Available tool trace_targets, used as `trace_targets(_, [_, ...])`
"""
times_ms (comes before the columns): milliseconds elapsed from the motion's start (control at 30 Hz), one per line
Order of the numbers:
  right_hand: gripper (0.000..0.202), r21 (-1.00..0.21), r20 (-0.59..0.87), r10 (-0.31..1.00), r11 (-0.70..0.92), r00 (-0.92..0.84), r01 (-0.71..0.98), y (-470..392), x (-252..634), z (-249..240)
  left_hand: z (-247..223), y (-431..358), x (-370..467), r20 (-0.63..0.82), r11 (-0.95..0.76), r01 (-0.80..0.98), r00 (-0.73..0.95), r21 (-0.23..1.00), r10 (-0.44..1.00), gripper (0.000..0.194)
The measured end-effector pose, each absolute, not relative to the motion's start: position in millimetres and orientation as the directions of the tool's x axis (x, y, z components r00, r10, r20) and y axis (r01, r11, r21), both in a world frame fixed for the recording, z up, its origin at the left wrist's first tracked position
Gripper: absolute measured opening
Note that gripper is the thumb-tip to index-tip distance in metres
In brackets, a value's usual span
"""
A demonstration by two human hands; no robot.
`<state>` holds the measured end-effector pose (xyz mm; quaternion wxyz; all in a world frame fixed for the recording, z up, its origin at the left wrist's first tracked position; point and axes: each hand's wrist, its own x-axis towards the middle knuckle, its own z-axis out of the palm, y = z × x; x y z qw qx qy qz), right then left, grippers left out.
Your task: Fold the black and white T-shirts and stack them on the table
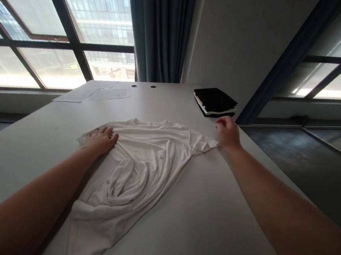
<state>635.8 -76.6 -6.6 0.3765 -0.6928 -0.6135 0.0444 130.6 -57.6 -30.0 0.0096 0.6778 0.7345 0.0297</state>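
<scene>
A white short-sleeved T-shirt (152, 150) lies on the white table, its neckline at the far side. Its lower part is bunched into loose folds, and the hem trails toward me at the left. My left hand (100, 138) rests flat on the left sleeve and shoulder, fingers stretched out. At the other side, my right hand (228, 132) is closed, with its fingers curled in. The tip of the right sleeve (203, 144) meets the heel of this hand; no cloth shows between the fingertips.
Beyond my right hand sits a black folder (214, 99) with papers in it. Printed sheets (110, 93) lie on the far left of the table (210, 213). Behind are windows, a dark curtain (162, 29) and a wall.
</scene>
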Motion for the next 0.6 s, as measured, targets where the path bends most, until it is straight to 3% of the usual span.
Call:
trace_targets(67, [0.033,-0.378,0.453,0.891,0.213,-0.020,0.901,-90,609,-3,-30,-57,127,0.021,0.074,0.996,-0.075,0.049,0.997,0.076])
trace_targets(133, [0.029,-0.210,0.326,0.901,0.363,-0.285,0.908,-101,584,-2,-29,-56,124,0.011,0.071,0.996,-0.072,0.060,0.997,0.077])
trace_targets(233, [0.027,-0.098,0.121,0.889,0.453,-0.441,0.886,-111,566,1,-29,-54,119,-0.006,0.080,0.994,-0.080,0.071,0.997,0.078])
trace_targets(367, [0.029,-0.094,-0.114,0.889,0.434,-0.443,0.896,-112,578,14,-31,-46,106,0.012,0.070,0.996,-0.070,0.047,0.997,0.076])
trace_targets(500, [0.038,-0.238,-0.382,0.838,0.319,-0.390,0.917,-115,596,32,-35,-37,90,0.052,0.039,0.999,-0.040,0.027,0.998,0.072])
trace_targets(600, [0.034,-0.207,-0.352,0.863,0.306,-0.363,0.929,-115,601,35,-34,-38,86,0.072,0.037,0.999,-0.039,0.032,0.997,0.069])
